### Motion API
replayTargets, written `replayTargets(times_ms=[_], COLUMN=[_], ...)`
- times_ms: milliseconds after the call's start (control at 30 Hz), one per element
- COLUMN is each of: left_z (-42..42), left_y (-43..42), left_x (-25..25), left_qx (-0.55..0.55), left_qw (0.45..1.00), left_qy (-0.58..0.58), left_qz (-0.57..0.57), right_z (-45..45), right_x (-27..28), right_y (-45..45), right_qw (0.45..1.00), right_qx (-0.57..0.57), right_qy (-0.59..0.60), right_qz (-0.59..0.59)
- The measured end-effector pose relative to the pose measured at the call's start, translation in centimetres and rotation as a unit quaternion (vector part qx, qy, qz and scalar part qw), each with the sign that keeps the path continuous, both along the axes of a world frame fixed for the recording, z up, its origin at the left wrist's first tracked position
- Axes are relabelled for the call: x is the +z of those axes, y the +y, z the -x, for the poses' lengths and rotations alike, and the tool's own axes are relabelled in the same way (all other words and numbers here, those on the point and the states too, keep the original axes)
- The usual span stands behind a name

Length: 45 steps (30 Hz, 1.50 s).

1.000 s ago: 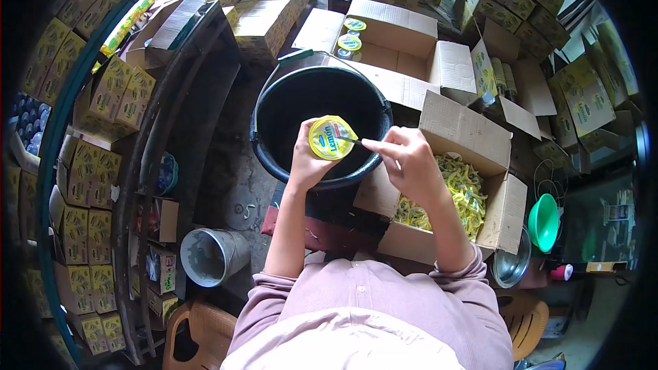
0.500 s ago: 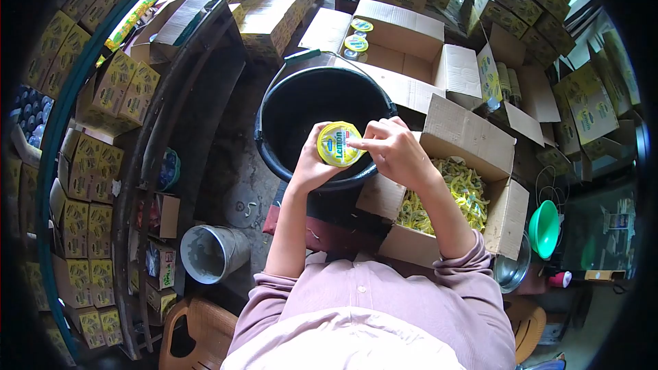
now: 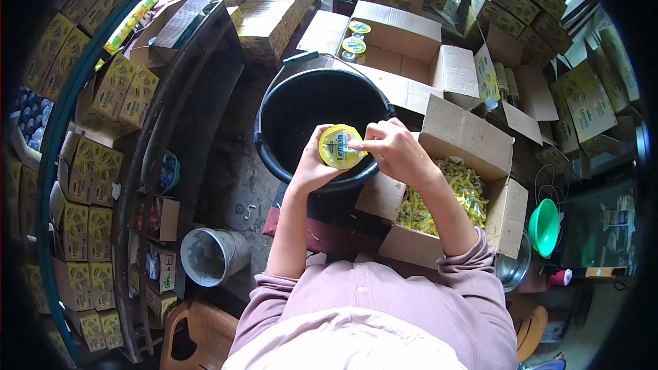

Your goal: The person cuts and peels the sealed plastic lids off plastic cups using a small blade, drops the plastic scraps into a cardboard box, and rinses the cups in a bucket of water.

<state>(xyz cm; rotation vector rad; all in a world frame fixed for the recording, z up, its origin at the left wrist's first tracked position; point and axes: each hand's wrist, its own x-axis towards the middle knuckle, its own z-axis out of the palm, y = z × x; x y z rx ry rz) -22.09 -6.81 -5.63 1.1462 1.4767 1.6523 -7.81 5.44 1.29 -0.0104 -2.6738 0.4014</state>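
Observation:
A round cup with a yellow-rimmed lid printed "Lemon" [image 3: 337,145] is in my left hand [image 3: 314,163], whose fingers wrap round its side above the black bucket [image 3: 282,82]. The index finger of my right hand [image 3: 393,148] reaches across and touches the lid's right part. Its other fingers are curled in, and whatever they may hold is hidden. Beside my right forearm stands an open cardboard box [image 3: 467,138] filled with small yellow-wrapped packets [image 3: 456,188]. Similar lidded cups [image 3: 354,45] stand in another open carton [image 3: 404,25] beyond the bucket.
Yellow printed cartons [image 3: 274,17] are stacked at the back and along the left shelves. A grey metal bucket [image 3: 214,256] stands on the floor at left. A green bowl [image 3: 543,227] is at right, and an orange chair [image 3: 209,332] is behind me at left.
The lidded cup has shifted very slightly, and the view has moved a little. My right index finger still rests on the lid.

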Motion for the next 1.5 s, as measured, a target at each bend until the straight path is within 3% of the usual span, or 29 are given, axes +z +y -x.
replayTargets(times_ms=[633, 867, 1000, 1067, 1100, 1233, 1367, 1500], left_z=[-0.1, -0.1, 0.1, 0.1, 0.2, 0.7, 1.2, 1.8], left_y=[0.4, 0.6, 0.8, 1.3, 1.5, 3.1, 4.4, 5.2], left_x=[-0.3, -0.3, -0.9, -0.5, -0.4, 0.4, 1.0, 0.7], left_qx=[0.014, 0.016, 0.049, 0.081, 0.088, 0.064, 0.017, -0.012], left_qw=[0.999, 0.999, 0.993, 0.97, 0.934, 0.827, 0.719, 0.644], left_qy=[0.027, 0.026, 0.092, 0.188, 0.304, 0.503, 0.61, 0.658], left_qz=[0.018, 0.021, 0.061, 0.127, 0.167, 0.24, 0.332, 0.39], right_z=[0.1, -2.3, -4.7, -6.0, -6.7, -9.0, -10.8, -12.1], right_x=[-0.3, -0.2, 0.2, 0.2, 0.2, -1.4, -2.8, -3.6], right_y=[0.9, 2.6, 2.9, 2.5, 2.0, 0.3, -1.4, -2.5], right_qw=[0.992, 0.996, 0.996, 0.992, 0.989, 0.975, 0.958, 0.945], right_qx=[-0.019, -0.043, -0.088, -0.122, -0.141, -0.204, -0.249, -0.277], right_qy=[-0.077, -0.051, 0.003, 0.02, 0.032, 0.057, 0.067, 0.077], right_qz=[-0.101, -0.056, -0.027, 0.003, 0.019, 0.061, 0.129, 0.156])
